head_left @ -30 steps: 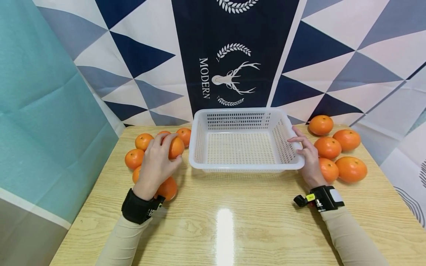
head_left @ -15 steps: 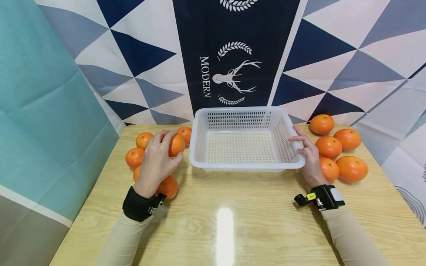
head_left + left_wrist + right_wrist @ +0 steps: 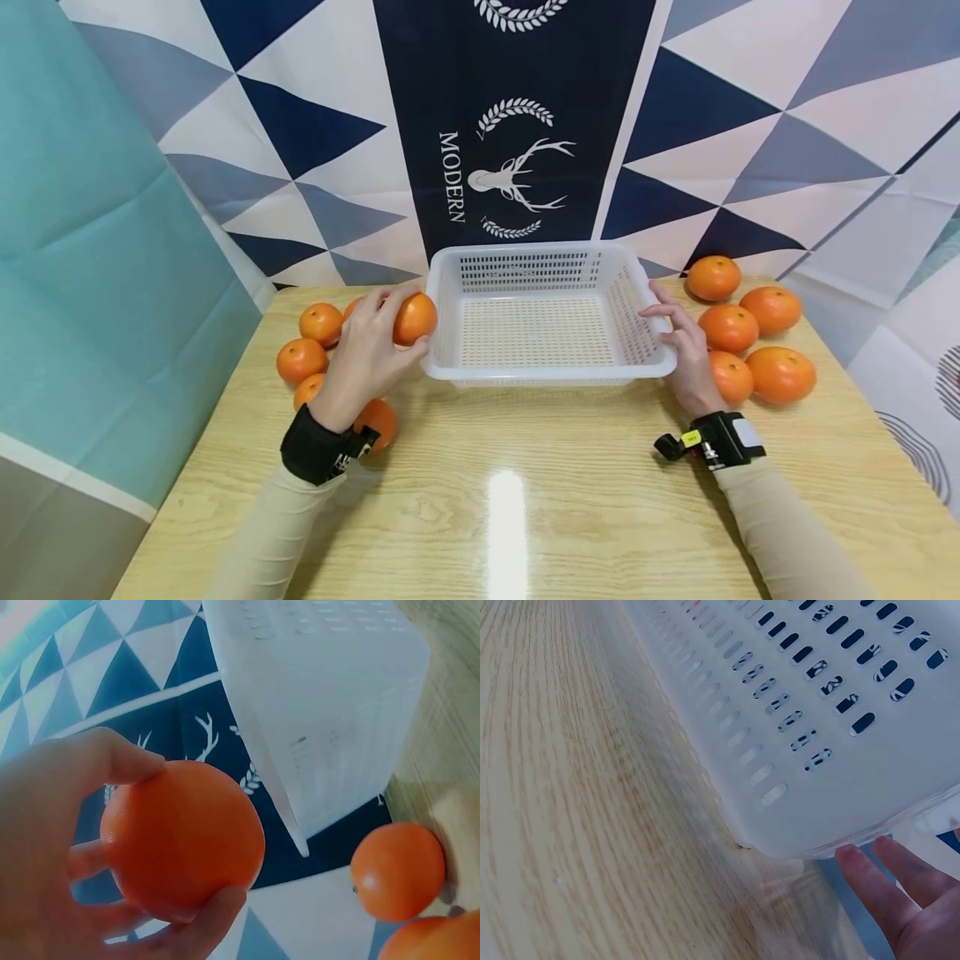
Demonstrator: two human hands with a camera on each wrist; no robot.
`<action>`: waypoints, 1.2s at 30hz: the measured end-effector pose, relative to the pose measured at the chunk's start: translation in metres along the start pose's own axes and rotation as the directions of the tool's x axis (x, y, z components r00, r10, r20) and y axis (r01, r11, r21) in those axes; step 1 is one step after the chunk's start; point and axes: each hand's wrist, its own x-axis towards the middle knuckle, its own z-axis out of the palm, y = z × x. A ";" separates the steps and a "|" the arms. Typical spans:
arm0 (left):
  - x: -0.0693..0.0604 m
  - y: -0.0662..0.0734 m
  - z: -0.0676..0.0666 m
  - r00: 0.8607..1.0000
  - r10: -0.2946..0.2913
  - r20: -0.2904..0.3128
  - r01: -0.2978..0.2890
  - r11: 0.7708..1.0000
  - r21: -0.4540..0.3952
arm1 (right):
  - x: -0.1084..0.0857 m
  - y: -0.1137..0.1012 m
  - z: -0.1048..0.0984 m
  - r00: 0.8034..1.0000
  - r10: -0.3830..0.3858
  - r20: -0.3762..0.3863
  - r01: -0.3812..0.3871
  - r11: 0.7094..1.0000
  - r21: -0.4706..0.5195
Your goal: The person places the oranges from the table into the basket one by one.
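Position of the orange (image 3: 416, 319) in your left hand (image 3: 363, 354)?

I grip it between thumb and curled fingers, clear of the bench (image 3: 450, 500), just beside the left side of the basket (image 3: 551, 374). My left wrist view shows a gap between fruit and rim.

State of your right hand (image 3: 688, 358)?

It grips the right rim, fingers bent over the edge.

Basket orientation?

Upright on the bench, slotted walls and mesh floor visible, patterned cloth (image 3: 517, 83) directly behind.

Location of other fruit?

Loose oranges (image 3: 302, 361) lie around my left hand, some partly hidden by it. Five more oranges (image 3: 729, 327) lie in a cluster to the right of my right hand.
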 end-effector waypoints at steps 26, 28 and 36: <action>0.088 0.034 0.023 0.944 0.139 0.299 -0.132 0.990 -0.046 | 0.000 0.002 0.001 1.000 -0.020 0.006 0.020 1.000 -0.004; 0.095 0.035 0.026 0.937 0.150 0.315 -0.138 0.989 -0.059 | 0.000 0.002 0.001 1.000 -0.020 0.008 0.020 1.000 -0.013; 0.123 0.042 0.047 0.918 0.200 0.342 -0.159 0.976 -0.146 | 0.001 0.002 0.000 1.000 -0.010 0.011 0.010 1.000 0.021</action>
